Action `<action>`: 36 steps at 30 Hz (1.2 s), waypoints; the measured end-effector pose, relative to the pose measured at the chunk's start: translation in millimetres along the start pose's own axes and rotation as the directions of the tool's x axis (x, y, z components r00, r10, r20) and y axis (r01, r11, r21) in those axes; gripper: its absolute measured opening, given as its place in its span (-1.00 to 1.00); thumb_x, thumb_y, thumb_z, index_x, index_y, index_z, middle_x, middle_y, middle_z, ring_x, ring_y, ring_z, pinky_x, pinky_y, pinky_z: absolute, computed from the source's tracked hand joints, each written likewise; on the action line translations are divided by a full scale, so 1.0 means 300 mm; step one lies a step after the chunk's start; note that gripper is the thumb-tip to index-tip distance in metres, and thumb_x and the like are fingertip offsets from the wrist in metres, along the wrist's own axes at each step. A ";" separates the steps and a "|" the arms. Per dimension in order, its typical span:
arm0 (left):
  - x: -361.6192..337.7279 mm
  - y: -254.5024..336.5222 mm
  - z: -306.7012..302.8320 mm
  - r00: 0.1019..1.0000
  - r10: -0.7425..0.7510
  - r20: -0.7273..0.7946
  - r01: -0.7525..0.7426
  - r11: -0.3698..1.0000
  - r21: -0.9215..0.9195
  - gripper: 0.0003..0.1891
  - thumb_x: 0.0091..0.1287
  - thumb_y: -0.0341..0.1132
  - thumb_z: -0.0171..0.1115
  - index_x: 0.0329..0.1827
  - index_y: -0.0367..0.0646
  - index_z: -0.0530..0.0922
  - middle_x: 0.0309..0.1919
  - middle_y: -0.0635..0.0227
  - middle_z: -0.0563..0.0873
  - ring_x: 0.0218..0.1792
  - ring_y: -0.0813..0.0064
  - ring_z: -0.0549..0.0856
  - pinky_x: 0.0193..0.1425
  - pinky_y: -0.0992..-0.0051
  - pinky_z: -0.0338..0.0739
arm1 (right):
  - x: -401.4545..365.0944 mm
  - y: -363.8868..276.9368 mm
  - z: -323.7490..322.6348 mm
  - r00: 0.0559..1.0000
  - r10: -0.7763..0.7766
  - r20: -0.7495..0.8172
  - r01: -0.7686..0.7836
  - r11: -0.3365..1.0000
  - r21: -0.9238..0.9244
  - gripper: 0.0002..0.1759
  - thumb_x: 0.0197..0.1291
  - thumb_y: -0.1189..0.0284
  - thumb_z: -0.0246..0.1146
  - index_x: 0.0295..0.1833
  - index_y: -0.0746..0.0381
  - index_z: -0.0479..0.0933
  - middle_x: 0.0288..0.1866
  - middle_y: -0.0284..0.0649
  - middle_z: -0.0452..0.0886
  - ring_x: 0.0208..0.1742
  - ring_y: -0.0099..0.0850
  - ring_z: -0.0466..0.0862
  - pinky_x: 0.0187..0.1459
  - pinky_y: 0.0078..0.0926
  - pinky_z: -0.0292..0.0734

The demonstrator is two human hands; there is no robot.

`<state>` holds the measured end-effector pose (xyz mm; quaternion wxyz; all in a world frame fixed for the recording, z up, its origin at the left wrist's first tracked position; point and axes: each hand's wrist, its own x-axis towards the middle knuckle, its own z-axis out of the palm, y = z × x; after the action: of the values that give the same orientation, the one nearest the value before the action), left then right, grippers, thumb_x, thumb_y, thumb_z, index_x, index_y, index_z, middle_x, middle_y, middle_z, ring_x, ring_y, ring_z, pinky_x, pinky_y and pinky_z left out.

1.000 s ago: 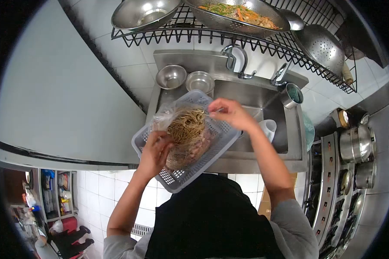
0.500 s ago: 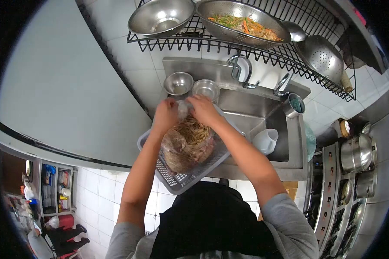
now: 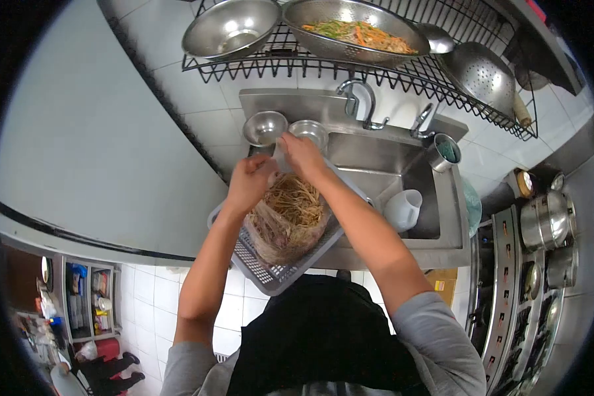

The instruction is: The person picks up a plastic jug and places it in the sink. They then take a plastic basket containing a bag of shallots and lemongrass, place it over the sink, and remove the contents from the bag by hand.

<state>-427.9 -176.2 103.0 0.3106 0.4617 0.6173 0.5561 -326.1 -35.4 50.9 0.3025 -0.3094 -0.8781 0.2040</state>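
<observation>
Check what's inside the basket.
A clear bag of tan strands, its top gripped by the left hand and right hand. The basket floor under the bag is covered.

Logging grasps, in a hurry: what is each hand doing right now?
Left hand: closed, gripping the mouth of the clear bag of brown strands.
Right hand: closed, pinching the same bag's top edge.
</observation>
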 end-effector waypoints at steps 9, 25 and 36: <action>-0.298 0.054 -0.173 0.969 -0.172 -0.178 0.139 0.973 -0.182 -0.79 0.41 -0.33 0.10 -0.22 -0.31 0.62 -0.39 0.40 0.63 -0.39 0.63 0.52 -0.24 0.59 0.43 | 0.008 0.435 -0.017 0.971 0.204 -0.123 -0.220 0.965 -0.140 -0.78 0.11 0.47 0.14 -0.15 0.29 0.59 -0.23 0.10 0.65 -0.17 0.08 0.65 -0.10 -0.07 0.58; -0.475 -0.257 -0.244 0.905 -0.149 -0.398 0.230 0.959 0.164 -0.58 0.30 -0.48 0.22 0.23 -0.28 0.45 -0.21 0.15 0.57 -0.27 0.38 0.62 -0.23 0.46 0.52 | -0.289 0.343 -0.132 0.954 0.267 0.138 -0.238 0.951 -0.196 -0.67 0.09 0.38 0.25 -0.05 0.32 0.52 -0.06 0.15 0.61 0.04 0.06 0.58 0.05 -0.07 0.49; -0.487 -0.138 -0.086 0.980 0.201 0.003 -0.115 0.549 0.828 -0.57 0.07 -0.43 0.38 0.06 -0.11 0.55 0.34 0.03 0.33 0.38 -0.03 0.29 0.39 -0.09 0.11 | -0.212 -0.063 -0.280 0.639 -0.193 0.745 0.076 0.979 0.188 -0.35 -0.05 0.29 0.39 0.21 0.26 0.46 0.25 -0.04 0.50 0.10 -0.19 0.60 0.11 -0.29 0.49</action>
<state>-404.8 -318.4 48.6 -0.0207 0.5804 0.7746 0.2502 -239.0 -77.0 96.9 -0.0576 -0.1072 -0.9279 0.3524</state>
